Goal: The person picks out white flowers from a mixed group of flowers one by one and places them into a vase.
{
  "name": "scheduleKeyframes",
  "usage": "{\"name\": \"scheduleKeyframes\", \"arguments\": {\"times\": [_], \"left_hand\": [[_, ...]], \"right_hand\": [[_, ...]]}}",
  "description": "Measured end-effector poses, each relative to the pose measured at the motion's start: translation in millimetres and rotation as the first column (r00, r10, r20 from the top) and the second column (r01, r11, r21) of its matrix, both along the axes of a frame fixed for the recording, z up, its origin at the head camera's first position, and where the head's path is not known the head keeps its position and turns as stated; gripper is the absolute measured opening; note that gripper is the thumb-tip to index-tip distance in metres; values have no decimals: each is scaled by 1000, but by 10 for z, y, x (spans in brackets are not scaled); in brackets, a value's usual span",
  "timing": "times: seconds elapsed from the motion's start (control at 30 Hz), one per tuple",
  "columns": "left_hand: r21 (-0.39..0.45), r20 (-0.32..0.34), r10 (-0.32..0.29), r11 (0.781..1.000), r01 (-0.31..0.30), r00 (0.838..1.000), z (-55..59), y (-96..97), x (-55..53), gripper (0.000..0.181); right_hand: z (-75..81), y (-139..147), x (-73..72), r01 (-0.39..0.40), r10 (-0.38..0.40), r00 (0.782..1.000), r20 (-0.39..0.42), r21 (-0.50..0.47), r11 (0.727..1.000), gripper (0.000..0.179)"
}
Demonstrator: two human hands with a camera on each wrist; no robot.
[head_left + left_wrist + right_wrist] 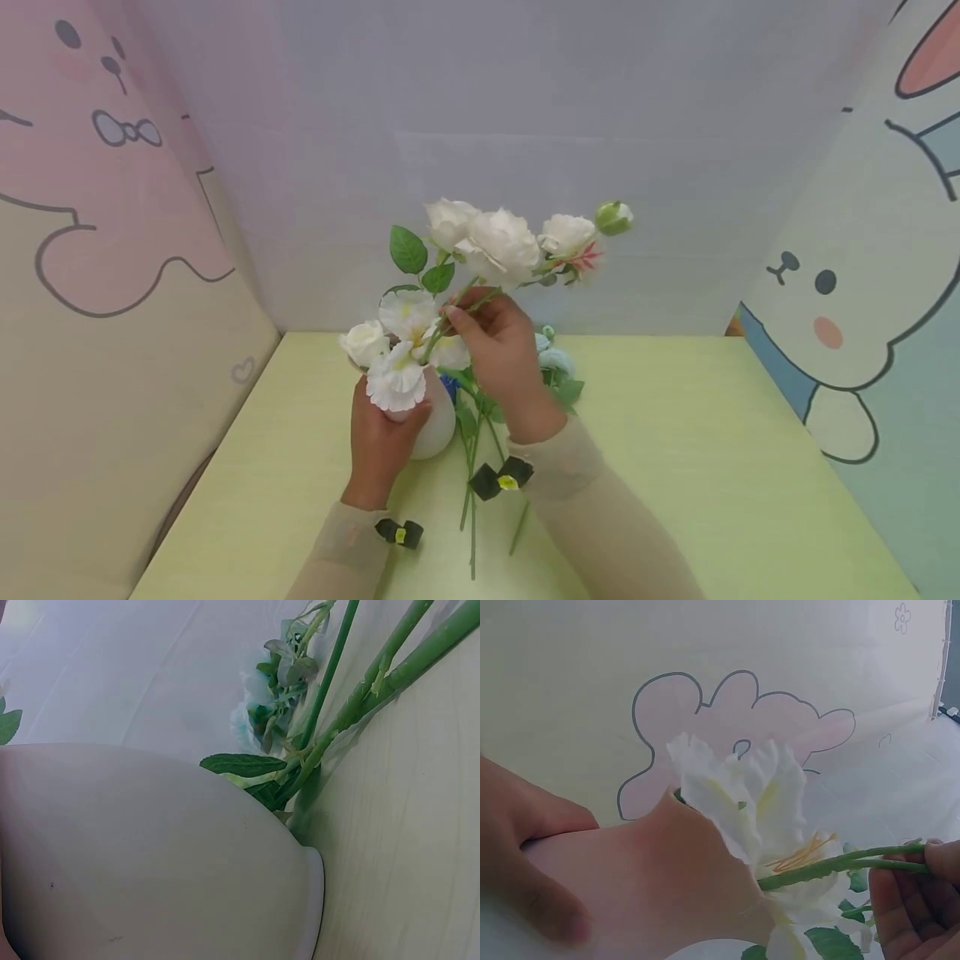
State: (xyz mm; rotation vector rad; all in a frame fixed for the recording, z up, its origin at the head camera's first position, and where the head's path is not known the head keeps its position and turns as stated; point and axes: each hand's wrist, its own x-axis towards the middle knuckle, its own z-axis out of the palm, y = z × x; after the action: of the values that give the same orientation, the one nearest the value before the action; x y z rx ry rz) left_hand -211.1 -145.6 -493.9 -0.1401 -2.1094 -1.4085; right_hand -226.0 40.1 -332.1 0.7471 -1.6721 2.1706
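Note:
A white vase stands on the table, and my left hand grips its neck from the left. Out of its mouth spreads a white ruffled flower with a yellow centre, beside a small white rose. Between thumb and fingers, my right hand pinches the green stems of a spray of white roses, with a green bud at its tip. In the right wrist view the stems run down into the vase mouth. The lower stem ends are hidden inside the vase.
Several loose green stems lie on the table to the right of the vase. Pale blue flowers and a blue flower lie behind them. Printed cloth walls enclose the table at the back and sides.

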Motion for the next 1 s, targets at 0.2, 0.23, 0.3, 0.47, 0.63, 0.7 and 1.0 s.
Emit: {"name": "scheduleKeyframes", "arguments": {"times": [0.2,0.23,0.3,0.47,0.63,0.7,1.0], "left_hand": [[-17,9,18,1000,-18,1000,-9,4,10,91],[-20,16,24,1000,-23,1000,-6,8,15,90],[-31,29,39,999,-38,999,3,15,24,89],[-43,36,53,998,-52,998,18,28,40,89],[-36,26,49,998,-48,998,10,28,40,89],[-28,21,43,999,-43,999,7,28,35,89],[-14,-21,0,1000,-1,1000,-5,21,24,87]], "right_hand": [[-106,-50,8,21,-24,998,61,55,998,5],[-121,-58,12,29,-33,997,68,67,997,5],[-150,-76,16,35,-41,996,81,75,997,5],[-223,-112,18,55,-68,990,120,106,993,6],[-277,-102,39,55,-80,987,140,171,984,9],[-287,-86,46,83,-106,990,92,232,969,10],[-250,1,88,29,-6,998,-68,338,941,22]]}}
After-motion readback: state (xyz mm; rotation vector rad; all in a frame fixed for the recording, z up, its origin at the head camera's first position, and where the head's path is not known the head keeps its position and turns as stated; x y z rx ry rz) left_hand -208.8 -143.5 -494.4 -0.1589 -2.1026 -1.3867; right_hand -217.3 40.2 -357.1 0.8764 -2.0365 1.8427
